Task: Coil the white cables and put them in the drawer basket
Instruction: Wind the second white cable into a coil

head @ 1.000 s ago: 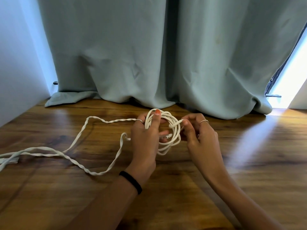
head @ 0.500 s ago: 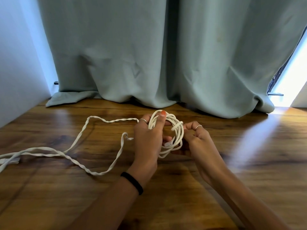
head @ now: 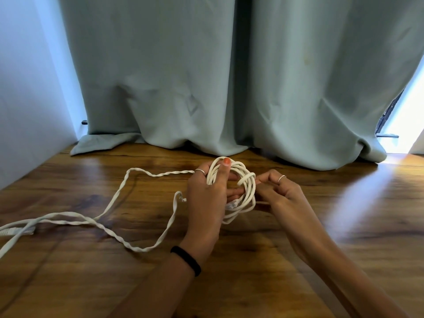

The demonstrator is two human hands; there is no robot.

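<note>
Floor: wood planks [head: 286, 260], glossy, glare patch at 3 o'clock; grey-green curtain [head: 229, 88] pooled along 12 o'clock edge; pale wall [head: 27, 99] at 9.
Coil: white cable coil [head: 249, 198] held just off floor, centre frame, several round loops, one turn crossing over the bundle at its 2 o'clock.
L hand: left hand [head: 206, 200] grips coil's 9 o'clock side, thumb pressed over top strands, fingers curled thru the middle; black band [head: 186, 260] on wrist.
R hand: right hand [head: 278, 191] at coil's 3 o'clock, fingertips pinching the crossing turn, other fingers curled in.
Loose cable: second white cable [head: 110, 229], flat & twisted, trails over floor from behind L hand out to 8–9 o'clock; plug end [head: 16, 231] at far 9. Whether it joins the coil, can't tell.
Basket: not in view.
Risk 1: wrap turn looks slack; if R pinch lets go before the end is tucked, loops prob. spring open.
Risk 2: L thumb covers only the top; lower loops sag at 6 o'clock & may slip out.
Risk 3: lifting coil could drag the floor cable if it's snagged behind L hand.
Risk 4: the floor cable's twists likely kink when coiled.
</note>
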